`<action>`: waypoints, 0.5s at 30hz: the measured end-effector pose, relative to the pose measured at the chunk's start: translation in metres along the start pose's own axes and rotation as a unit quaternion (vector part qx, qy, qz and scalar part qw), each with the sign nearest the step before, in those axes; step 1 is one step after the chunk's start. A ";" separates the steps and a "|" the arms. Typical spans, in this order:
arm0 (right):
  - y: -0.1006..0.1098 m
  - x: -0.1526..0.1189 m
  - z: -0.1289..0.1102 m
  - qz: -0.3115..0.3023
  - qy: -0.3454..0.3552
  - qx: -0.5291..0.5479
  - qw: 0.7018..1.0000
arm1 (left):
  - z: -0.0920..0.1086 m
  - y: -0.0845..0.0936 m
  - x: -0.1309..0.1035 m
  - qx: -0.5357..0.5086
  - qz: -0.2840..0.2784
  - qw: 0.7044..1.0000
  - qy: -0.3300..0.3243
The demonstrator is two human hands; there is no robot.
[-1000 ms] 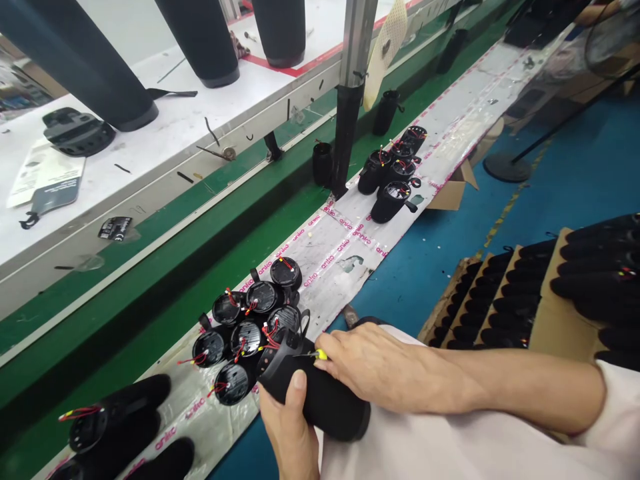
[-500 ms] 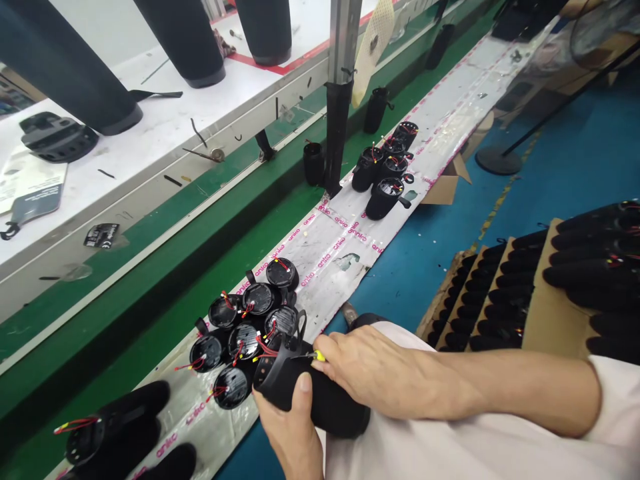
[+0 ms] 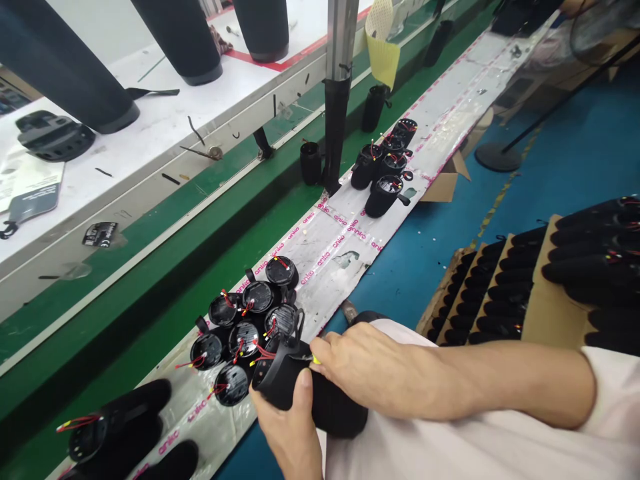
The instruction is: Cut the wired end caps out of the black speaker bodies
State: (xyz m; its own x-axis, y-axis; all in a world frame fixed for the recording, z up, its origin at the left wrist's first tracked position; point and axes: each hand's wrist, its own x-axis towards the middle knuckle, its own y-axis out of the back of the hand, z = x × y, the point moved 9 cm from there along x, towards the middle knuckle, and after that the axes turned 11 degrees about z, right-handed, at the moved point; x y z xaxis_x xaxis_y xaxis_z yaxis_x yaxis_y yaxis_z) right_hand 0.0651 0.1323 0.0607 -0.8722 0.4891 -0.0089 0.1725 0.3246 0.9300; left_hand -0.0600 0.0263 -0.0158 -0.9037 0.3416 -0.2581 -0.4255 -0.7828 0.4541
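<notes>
The left hand (image 3: pixel 293 433) had its grip wrapped round a black cylinder (image 3: pixel 337 403), tilted by the near edge of the counter (image 3: pixel 345 237); the right hand (image 3: pixel 373 370) gripped a yellow tool (image 3: pixel 315 360) tightly; red-wired cylinders (image 3: pixel 245 339) stood clustered just left.

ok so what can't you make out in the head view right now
All in the head view:
Yellow item: mostly hidden by the right hand gripping it.
Left hand: fingertips, bar the thumb's, hidden behind the held cylinder.
Lying cylinder at lower left: cut off by the bottom edge.
Grey-and-white card: print too small to read.
</notes>
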 end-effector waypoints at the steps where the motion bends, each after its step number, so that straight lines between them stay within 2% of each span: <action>1: -0.001 0.001 0.003 -0.003 -0.013 0.011 1.000 | 0.000 -0.001 0.000 -0.005 -0.004 1.000 0.002; 5: -0.005 -0.001 0.020 -0.023 -0.090 0.147 0.985 | -0.003 -0.012 -0.004 -0.054 -0.040 0.997 0.034; 9: -0.012 -0.011 0.046 0.017 -0.192 0.266 0.944 | -0.002 -0.030 -0.010 -0.146 -0.126 0.977 0.085; 11: -0.020 -0.015 0.057 0.033 -0.228 0.308 0.923 | 0.003 -0.034 -0.009 -0.150 -0.154 0.974 0.077; 15: -0.035 -0.015 0.062 0.027 -0.240 0.376 0.894 | 0.011 -0.035 -0.003 -0.112 -0.149 0.982 0.039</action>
State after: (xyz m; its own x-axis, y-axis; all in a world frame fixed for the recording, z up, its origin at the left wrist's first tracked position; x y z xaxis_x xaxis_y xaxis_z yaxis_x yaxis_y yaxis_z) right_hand 0.1004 0.1642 0.0052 -0.5881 0.7526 -0.2962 0.6249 0.6553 0.4244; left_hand -0.0425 0.0582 -0.0215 -0.7305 0.5387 -0.4197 -0.6417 -0.7517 0.1522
